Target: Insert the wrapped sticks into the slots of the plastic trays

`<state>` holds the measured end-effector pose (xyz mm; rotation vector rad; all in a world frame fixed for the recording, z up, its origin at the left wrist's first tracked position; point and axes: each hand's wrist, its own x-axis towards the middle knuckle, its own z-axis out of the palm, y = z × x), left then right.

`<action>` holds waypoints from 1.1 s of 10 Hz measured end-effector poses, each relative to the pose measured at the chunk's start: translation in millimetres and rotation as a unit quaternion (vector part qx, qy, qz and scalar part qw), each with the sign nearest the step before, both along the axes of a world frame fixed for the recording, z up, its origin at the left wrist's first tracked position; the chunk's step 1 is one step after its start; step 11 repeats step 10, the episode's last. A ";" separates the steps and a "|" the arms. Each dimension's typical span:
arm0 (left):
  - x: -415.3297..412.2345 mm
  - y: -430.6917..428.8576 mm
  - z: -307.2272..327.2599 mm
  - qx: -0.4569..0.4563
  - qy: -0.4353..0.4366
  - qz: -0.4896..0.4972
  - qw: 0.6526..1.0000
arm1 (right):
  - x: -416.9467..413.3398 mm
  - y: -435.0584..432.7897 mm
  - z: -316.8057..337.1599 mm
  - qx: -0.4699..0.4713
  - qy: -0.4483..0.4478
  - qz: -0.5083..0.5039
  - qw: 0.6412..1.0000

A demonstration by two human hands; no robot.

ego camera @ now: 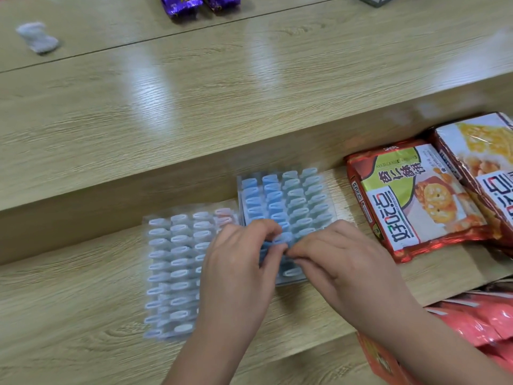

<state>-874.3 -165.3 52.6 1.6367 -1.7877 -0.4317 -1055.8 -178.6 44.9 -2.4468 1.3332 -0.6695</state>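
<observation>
Over the near end of the right-hand plastic tray (331,209), the left hand (238,262) and right hand (341,262) meet fingertip to fingertip, both curled and pinching what looks like a blue wrapped stick (266,247) just above the slots; blur hides the exact grip. That tray's left columns hold blue sticks, while the left-hand plastic tray (166,276) beside it on the wooden surface (83,287) looks mostly unfilled. To seat this one well, line its end with the slot mouth, press straight down, and avoid nudging filled neighbours or sliding the tray
</observation>
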 end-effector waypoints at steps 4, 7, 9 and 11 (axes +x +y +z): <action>2.0 -3.9 -10.2 -0.112 -0.052 -0.069 0.990 | -4.5 2.9 -7.8 0.017 -0.061 0.007 0.998; 4.2 -2.6 -13.7 -0.089 -0.118 -0.101 0.984 | -4.3 2.8 -8.5 0.019 -0.057 0.014 0.998; 13.2 -0.4 -17.7 -0.063 -0.120 -0.109 0.985 | -5.0 3.4 -7.8 -0.015 -0.012 0.052 0.998; 17.1 6.1 -14.9 -0.045 -0.107 -0.109 0.987 | -4.7 6.2 -2.6 -0.019 -0.001 0.044 0.999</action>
